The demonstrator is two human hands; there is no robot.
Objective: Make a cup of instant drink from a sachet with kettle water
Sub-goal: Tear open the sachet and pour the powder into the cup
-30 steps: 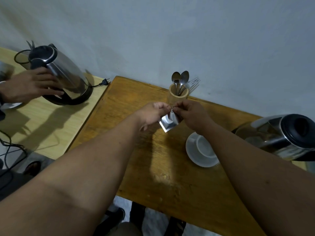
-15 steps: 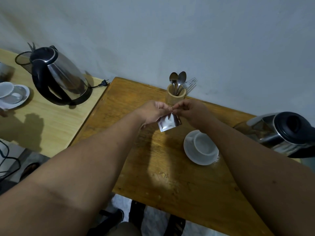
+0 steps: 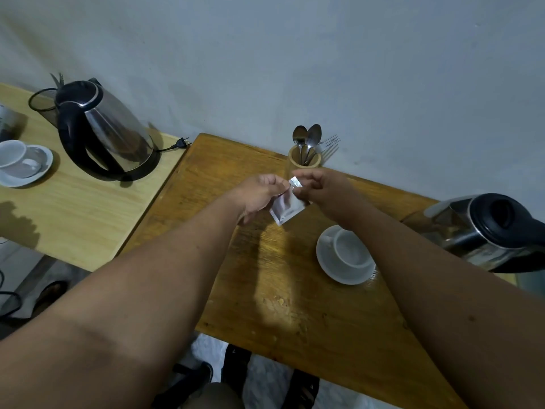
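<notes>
Both bare forearms reach forward over the dark brown wooden table (image 3: 265,290), and the hands meet above its far half; the left hand (image 3: 259,193) is curled with the thumb and forefinger pinched on the upper left edge of the small silvery foil sachet (image 3: 287,206), the other fingers folded under; the right hand (image 3: 321,185) is raised a little higher, its thumb and forefinger nipping a small torn strip of foil (image 3: 295,182) at the sachet's top corner; whether that strip is quite parted from the packet cannot be told. The sachet hangs tilted below and between the two pinches, its lower corner pointing down toward the table, clear of the wood.

Below the right wrist, near it, stands the white ceramic cup (image 3: 351,250) on its white saucer (image 3: 330,267), upright and partly hidden by the right forearm; just beyond the hands, against the grey wall (image 3: 295,54), a light wooden cylindrical holder (image 3: 303,159) keeps spoons and forks upright. At the right edge a steel kettle with a black lid (image 3: 486,231) sits on the table; on the paler wooden table (image 3: 73,216) to the left stand a second steel kettle with a black handle (image 3: 106,131) and another white cup on a saucer (image 3: 20,162).
</notes>
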